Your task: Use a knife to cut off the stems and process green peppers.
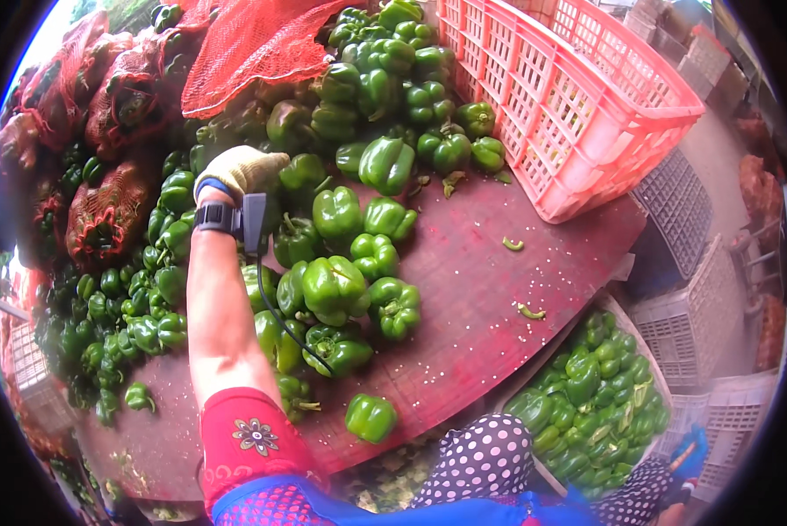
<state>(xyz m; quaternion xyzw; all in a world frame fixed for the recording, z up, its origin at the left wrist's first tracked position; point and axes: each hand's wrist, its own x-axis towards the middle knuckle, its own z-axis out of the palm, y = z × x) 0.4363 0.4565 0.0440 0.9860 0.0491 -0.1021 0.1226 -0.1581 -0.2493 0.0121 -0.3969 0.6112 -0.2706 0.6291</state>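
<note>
My left hand [242, 170], in a cream work glove, reaches over the pile of green bell peppers [336, 289]. It lies against the peppers beside a dark green one [304, 173]. Its fingers bend away to the right and are mostly hidden, so I cannot see whether they grip anything. A strapped black device with a cable sits on that wrist. Far off at the lower right, my right hand [691, 451] appears in a blue glove, low beside the crate of peppers. It is small and blurred, and its fingers do not show clearly. A single pepper [371, 418] lies near the table's front edge.
A pink plastic crate [577, 114] stands on the red table [472, 324] at the back right. Red mesh sacks [108, 215] of peppers fill the left. Below the edge is a crate [663, 386] full of peppers. Grey crates [683, 324] stand beyond it.
</note>
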